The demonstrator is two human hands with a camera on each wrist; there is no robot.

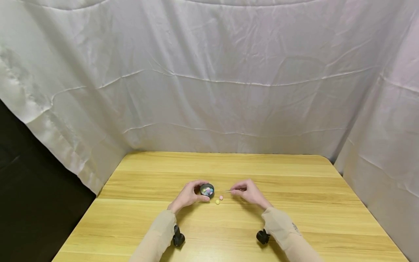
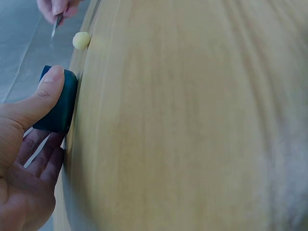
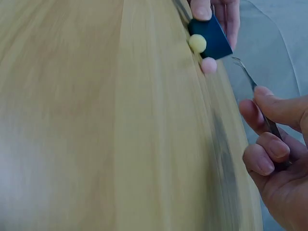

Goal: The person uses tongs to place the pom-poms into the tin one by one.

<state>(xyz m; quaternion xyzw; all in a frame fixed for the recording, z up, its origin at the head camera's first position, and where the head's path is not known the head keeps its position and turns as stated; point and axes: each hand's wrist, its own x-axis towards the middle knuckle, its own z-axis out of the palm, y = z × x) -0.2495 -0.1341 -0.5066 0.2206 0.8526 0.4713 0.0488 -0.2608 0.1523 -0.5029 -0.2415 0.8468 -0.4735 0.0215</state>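
Note:
A small dark bowl (image 1: 212,195) with several pastel balls (image 1: 207,190) in it stands on the table. My left hand (image 1: 187,196) holds it at the side, thumb at the near side and fingers around the far side. In the left wrist view the thumb lies on the bowl's dark wall (image 2: 65,106). My right hand (image 1: 250,193) pinches a pair of metal tweezers (image 3: 251,82), tips pointing toward the bowl with nothing seen between them. Just right of the bowl, a pink ball (image 1: 221,197) and a yellow ball (image 1: 217,202) lie loose on the table.
The wooden table (image 1: 209,233) reaches back to a hanging grey curtain (image 1: 209,91), which also runs along both sides. A dark panel (image 1: 36,189) is at the left. Black wrist cameras (image 1: 178,238) sit at both sleeves.

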